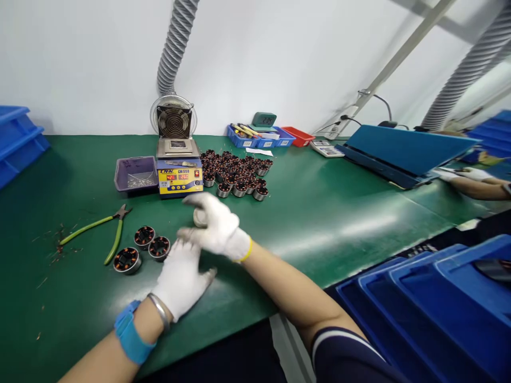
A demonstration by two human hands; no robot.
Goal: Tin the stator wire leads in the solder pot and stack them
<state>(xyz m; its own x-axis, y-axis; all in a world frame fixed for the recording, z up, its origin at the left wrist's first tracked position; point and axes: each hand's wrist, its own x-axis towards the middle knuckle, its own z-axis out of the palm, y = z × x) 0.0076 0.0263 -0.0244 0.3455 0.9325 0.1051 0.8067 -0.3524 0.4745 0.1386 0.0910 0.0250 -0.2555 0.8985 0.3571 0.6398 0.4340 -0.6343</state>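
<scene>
My right hand (pixel 217 226), in a white glove and blurred by motion, has its fingers and thumb curved around a pale round metal part (pixel 200 217), apparently a motor stator. Just below it lies my left hand (pixel 181 279), gloved too, palm down with the fingers stretched out. Its fingertips reach beside a motor stator (pixel 159 248) with copper windings in a silver ring. Two more motor stators (pixel 126 260) sit to the left of that one. Behind the right hand many such stators (pixel 235 170) stand in a cluster.
Green-handled cutters (pixel 114 229) lie at left near wire scraps. A yellow-blue soldering pot (pixel 180 178) with a digital display stands at the back, beside a purple bin (pixel 136 175). Blue trays (pixel 439 287) are stacked at right. A co-worker's gloved hands (pixel 471 174) show far right.
</scene>
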